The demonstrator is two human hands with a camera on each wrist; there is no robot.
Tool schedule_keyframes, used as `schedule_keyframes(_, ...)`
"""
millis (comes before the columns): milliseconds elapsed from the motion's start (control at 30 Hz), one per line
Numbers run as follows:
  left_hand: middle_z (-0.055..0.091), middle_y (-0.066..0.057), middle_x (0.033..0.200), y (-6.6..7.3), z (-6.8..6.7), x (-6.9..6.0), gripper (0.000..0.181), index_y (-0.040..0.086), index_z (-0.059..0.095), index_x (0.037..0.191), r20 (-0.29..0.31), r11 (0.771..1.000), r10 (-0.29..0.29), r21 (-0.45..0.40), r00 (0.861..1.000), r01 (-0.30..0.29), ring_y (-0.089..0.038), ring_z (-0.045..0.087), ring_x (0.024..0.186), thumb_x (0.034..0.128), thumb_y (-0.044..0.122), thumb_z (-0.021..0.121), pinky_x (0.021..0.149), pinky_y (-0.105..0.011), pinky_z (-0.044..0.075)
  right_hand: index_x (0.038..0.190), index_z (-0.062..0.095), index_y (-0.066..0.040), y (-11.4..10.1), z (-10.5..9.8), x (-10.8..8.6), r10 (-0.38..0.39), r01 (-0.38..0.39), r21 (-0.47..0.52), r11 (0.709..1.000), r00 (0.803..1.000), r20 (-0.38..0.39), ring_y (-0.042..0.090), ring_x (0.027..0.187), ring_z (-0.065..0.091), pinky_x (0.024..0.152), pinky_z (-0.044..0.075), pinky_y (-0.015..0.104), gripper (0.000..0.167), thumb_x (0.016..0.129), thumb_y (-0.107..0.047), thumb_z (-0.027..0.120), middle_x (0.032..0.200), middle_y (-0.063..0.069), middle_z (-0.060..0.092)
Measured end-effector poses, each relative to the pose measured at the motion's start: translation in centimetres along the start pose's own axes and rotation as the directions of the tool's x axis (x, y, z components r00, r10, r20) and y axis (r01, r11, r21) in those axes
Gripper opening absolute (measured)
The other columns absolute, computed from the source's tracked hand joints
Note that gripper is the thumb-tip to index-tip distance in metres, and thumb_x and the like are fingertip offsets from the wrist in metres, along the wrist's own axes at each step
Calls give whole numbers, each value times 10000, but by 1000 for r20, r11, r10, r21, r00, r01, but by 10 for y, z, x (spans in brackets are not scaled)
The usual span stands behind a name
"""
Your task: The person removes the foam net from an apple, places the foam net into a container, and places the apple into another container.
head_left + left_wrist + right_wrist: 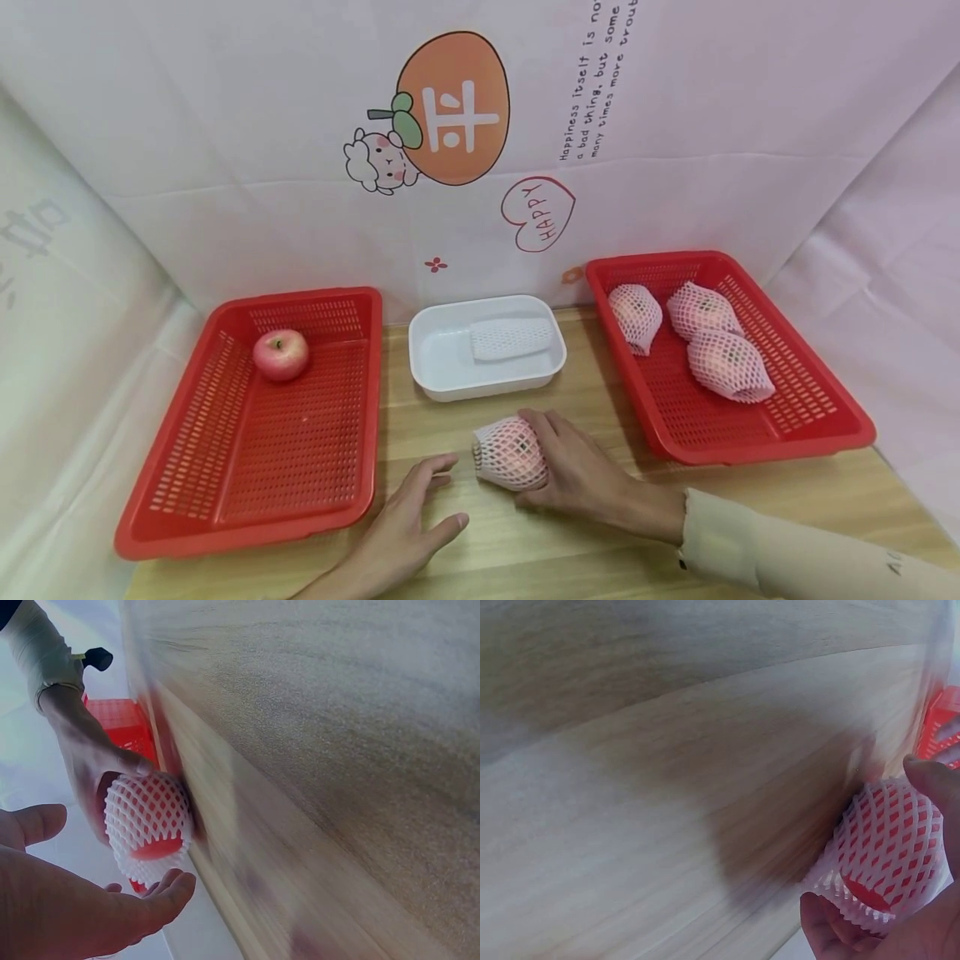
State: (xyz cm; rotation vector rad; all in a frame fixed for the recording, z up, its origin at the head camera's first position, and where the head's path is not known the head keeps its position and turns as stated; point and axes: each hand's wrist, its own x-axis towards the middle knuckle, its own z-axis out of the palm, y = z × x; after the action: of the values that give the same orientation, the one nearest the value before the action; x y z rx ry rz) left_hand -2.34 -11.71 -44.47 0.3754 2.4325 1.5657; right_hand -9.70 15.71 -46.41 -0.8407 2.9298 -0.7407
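An apple in a white foam net [512, 454] is at the middle of the table, in front of the white tray. My right hand [573, 471] grips it from the right, thumb on the near side and fingers over the far side. In the right wrist view the netted apple [892, 847] lies between thumb and fingers, red skin showing at the net's open end. My left hand [408, 521] is apart from it on the left, thumb and fingers spread and holding nothing. The left wrist view shows the netted apple [148, 817] just beyond the left fingertips.
On the left, a red basket [367, 467] holds one bare apple [281, 355]. A white tray [427, 385] at the back middle holds a foam net [512, 337]. The right red basket [780, 454] contains three netted apples [729, 364]. A printed cloth [285, 192] hangs behind.
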Motion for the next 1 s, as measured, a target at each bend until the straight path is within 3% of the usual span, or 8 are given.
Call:
schedule_keyframes(233,490,-145,1568,-1,0,0,615,73,470,1497,0,1000,-4,-6,1000,4,-436,526,1401,980,232,762,1167,-573,417,1605,374,-82,9,-5,-7,41,-41,-11,999,999,17,353,1281,621,1000,567,571,1249,624,-529,1005,1420,190,609)
schedule_keyframes(567,504,-134,1552,-2,0,-1,627,61,470,1498,-13,1000,1,28,1000,0,-412,541,1392,973,226,769,1156,-568,435,1571,403,-6,29,-11,-14,-97,101,108,989,995,-38,337,1337,599,1106,504,564,1176,657,-409,1023,1456,165,611)
schedule_keyframes(867,506,-100,1544,-3,1,-4,635,127,476,1508,-27,997,-15,70,1000,17,-373,542,1393,964,241,782,1148,-578,445,1585,391,-35,44,-8,-19,-97,103,232,967,995,-39,306,1350,602,1124,478,567,1171,679,-441,1011,1487,154,606)
schedule_keyframes(1000,534,-93,1494,-4,1,-4,644,155,480,1509,-44,992,-23,122,999,28,-340,552,1365,955,254,793,1114,-593,470,1576,396,-26,48,-5,-17,-109,118,266,957,993,-50,312,1350,606,1153,471,486,1170,660,-383,1030,1484,158,611)
